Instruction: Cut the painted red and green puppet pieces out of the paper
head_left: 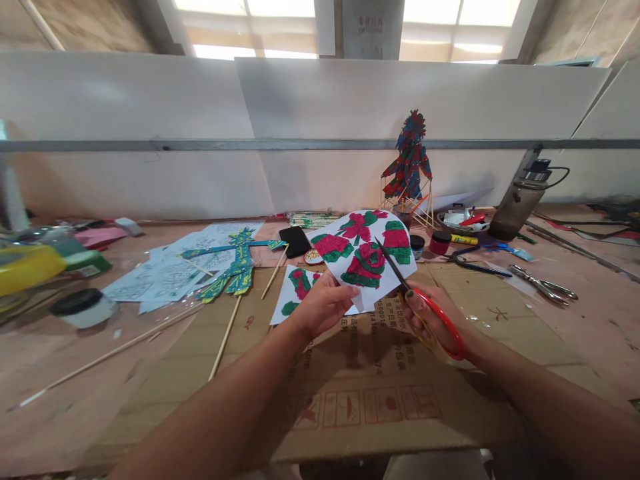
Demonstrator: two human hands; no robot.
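Observation:
My left hand (327, 303) pinches the lower left edge of a white paper sheet (345, 260) painted with crimson and green shapes. The sheet is raised above the cardboard. In my right hand (425, 317) is a pair of scissors (440, 317) with red handles, my fingers through the loops. One dark blade lies over the front of the sheet, pointing up and left; the other blade is hidden behind the paper. Beneath and left of my left hand, another painted sheet (287, 300) lies on the cardboard (370, 407).
At left, a blue-green paper figure (240, 263) with sticks lies over printed drawings (150, 273). A black phone (295, 242) sits behind my left hand. To the right are pliers (475, 263), metal pliers-like tools (543, 287), paint jars (440, 243) and a bottle (520, 200). A red-blue figure (413, 160) stands behind.

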